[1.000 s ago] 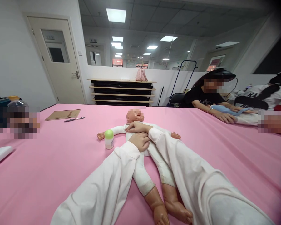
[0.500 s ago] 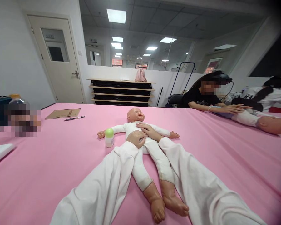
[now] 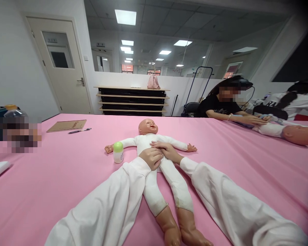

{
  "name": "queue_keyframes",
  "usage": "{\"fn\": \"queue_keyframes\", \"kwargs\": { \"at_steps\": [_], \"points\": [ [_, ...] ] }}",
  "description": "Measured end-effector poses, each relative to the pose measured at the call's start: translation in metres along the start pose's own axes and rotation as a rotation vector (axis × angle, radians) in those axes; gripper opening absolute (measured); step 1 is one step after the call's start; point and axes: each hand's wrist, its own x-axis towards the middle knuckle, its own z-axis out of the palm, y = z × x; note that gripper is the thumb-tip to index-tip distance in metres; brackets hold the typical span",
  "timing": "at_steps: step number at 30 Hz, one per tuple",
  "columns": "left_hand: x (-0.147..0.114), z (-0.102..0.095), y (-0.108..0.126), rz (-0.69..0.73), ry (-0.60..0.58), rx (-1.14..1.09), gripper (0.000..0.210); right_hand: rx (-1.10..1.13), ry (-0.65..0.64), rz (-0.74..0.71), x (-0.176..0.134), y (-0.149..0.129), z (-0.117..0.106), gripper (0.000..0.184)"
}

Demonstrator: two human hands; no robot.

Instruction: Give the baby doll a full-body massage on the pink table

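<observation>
A baby doll (image 3: 145,141) with a white cloth body lies on its back, head away from me and feet toward me. My left hand (image 3: 152,158) lies across its lower belly, palm down, fingers pointing right and slightly bent. Resting on the belly just above it, my right hand (image 3: 168,151) is flat with its fingers stretched leftward. The two hands touch or overlap in the middle, and neither grips anything. Beside the doll's arm, left of my hands, stands a small white bottle (image 3: 118,156) with a green cap.
The pink tablecloth (image 3: 66,181) covers the table. A brown notebook (image 3: 66,125) and a pen (image 3: 79,131) lie at the far left, near a yellow-capped bottle (image 3: 15,114). At the right a co-worker (image 3: 220,106) has their hands on another doll (image 3: 297,134).
Both my hands have slid down the doll's body toward me, the right from the chest to the belly. The co-worker's hands have shifted slightly too.
</observation>
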Motion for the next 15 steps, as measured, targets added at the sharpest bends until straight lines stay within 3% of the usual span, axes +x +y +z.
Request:
{"fn": "queue_keyframes", "kwargs": {
  "at_steps": [4, 9, 12, 15],
  "points": [
    [-0.001, 0.0, 0.0, -0.038, -0.104, -0.096, 0.026, -0.039, -0.221, 0.023, 0.024, 0.0, -0.006, 0.031],
    [-0.001, -0.002, 0.001, -0.046, -0.139, -0.135, 0.027, -0.318, -0.489, 0.02, 0.065, -0.003, 0.002, 0.042],
    [0.002, -0.005, 0.003, -0.085, -0.185, -0.184, 0.027, -0.437, -0.541, -0.049, 0.083, -0.001, 0.011, 0.046],
    [0.006, -0.008, 0.004, -0.121, -0.226, -0.22, 0.028, -0.438, -0.507, -0.072, 0.089, 0.007, 0.016, 0.039]
  ]
}}
